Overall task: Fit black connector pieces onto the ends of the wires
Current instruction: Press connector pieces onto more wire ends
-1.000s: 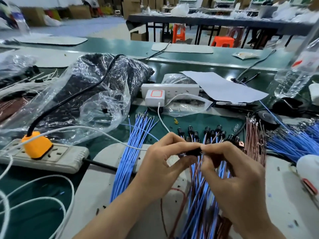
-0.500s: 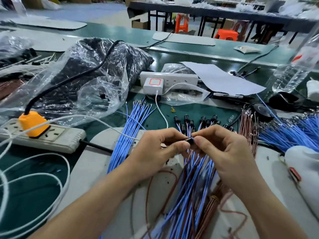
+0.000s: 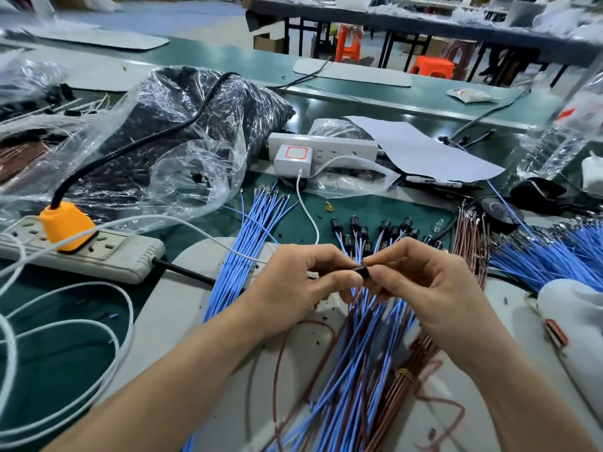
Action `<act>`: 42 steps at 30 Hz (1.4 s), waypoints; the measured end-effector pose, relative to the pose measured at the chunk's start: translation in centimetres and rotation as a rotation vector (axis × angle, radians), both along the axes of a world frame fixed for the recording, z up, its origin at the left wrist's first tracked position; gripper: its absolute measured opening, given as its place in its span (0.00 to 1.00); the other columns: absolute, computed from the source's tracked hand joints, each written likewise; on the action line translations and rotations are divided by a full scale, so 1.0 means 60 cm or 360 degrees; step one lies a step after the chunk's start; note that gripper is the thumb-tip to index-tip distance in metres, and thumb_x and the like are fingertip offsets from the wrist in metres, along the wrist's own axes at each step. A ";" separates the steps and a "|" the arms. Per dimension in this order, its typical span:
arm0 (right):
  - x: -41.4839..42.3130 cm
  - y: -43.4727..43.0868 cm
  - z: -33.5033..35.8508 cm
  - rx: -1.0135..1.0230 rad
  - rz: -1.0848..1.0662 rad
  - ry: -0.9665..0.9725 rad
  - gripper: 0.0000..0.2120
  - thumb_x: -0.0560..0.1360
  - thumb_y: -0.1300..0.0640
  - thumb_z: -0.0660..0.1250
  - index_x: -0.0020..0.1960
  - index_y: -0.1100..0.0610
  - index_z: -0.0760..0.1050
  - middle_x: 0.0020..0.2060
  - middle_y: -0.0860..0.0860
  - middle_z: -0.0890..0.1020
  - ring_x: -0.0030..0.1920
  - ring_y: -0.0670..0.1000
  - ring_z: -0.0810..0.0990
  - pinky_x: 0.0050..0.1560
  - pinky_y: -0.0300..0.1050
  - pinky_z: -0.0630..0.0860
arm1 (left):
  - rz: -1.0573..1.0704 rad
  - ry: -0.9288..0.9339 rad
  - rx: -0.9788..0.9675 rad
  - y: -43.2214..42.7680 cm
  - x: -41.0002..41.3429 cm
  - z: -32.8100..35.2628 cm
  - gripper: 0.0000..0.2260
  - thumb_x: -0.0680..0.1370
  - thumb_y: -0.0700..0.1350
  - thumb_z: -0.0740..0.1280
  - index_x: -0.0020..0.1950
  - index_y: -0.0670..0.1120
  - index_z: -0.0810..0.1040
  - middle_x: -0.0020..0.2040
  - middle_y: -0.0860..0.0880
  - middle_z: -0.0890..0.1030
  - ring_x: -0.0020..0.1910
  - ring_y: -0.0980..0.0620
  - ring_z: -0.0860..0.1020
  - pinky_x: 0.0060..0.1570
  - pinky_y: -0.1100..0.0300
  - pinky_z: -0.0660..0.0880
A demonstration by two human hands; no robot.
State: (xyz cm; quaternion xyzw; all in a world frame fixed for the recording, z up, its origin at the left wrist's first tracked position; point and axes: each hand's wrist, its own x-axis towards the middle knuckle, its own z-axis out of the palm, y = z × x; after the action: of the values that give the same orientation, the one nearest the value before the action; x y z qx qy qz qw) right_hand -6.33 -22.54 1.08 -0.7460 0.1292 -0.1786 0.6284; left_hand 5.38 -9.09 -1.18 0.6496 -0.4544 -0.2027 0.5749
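Compared with 0.5 s earlier, both hands remain joined above the blue and brown wires [image 3: 365, 337], and more of the black connector [image 3: 363, 271] is exposed between them. The left hand [image 3: 303, 282] pinches it from the left, the right hand [image 3: 424, 288] from the right. The green table [image 3: 375, 210] carries a power strip [image 3: 81, 252] and a plastic bag [image 3: 182, 125]. 2 orange stools [image 3: 349, 40] stand in the room behind.
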 end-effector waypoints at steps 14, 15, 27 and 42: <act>0.004 0.014 -0.001 -0.0123 -0.0196 -0.0281 0.04 0.71 0.63 0.69 0.44 0.57 0.80 0.32 0.55 0.83 0.33 0.48 0.82 0.39 0.35 0.78 | 0.0220 -0.0304 -0.0086 0.000 0.001 -0.003 0.10 0.72 0.49 0.70 0.51 0.47 0.83 0.41 0.57 0.82 0.43 0.56 0.79 0.49 0.57 0.76; 0.004 0.014 0.001 -0.0153 -0.0248 -0.0346 0.03 0.70 0.61 0.69 0.44 0.57 0.79 0.33 0.55 0.83 0.33 0.47 0.82 0.39 0.35 0.78 | 0.0235 -0.0312 -0.0097 0.001 0.000 -0.002 0.10 0.72 0.49 0.69 0.51 0.48 0.82 0.42 0.57 0.82 0.44 0.55 0.79 0.50 0.56 0.76; -0.002 0.025 0.008 -0.0188 -0.0357 -0.0478 0.11 0.72 0.71 0.68 0.45 0.56 0.79 0.34 0.51 0.84 0.35 0.46 0.83 0.41 0.34 0.78 | 0.0231 -0.0333 -0.0311 0.000 0.001 0.001 0.14 0.76 0.33 0.66 0.54 0.52 0.77 0.54 0.52 0.81 0.57 0.54 0.78 0.59 0.63 0.72; 0.002 0.044 0.004 -0.0282 -0.0306 -0.0571 0.08 0.72 0.65 0.67 0.42 0.52 0.77 0.32 0.51 0.82 0.32 0.45 0.81 0.38 0.33 0.76 | 0.0231 -0.0402 -0.0277 -0.001 -0.001 -0.002 0.11 0.75 0.37 0.68 0.55 0.48 0.79 0.49 0.53 0.78 0.50 0.55 0.78 0.53 0.65 0.71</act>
State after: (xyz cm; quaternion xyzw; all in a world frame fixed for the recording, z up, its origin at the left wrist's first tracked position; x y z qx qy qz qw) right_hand -6.24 -19.89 1.32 -0.7389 0.0699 -0.3782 0.5533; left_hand 5.35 -9.16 -1.32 0.6488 -0.4908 -0.0373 0.5804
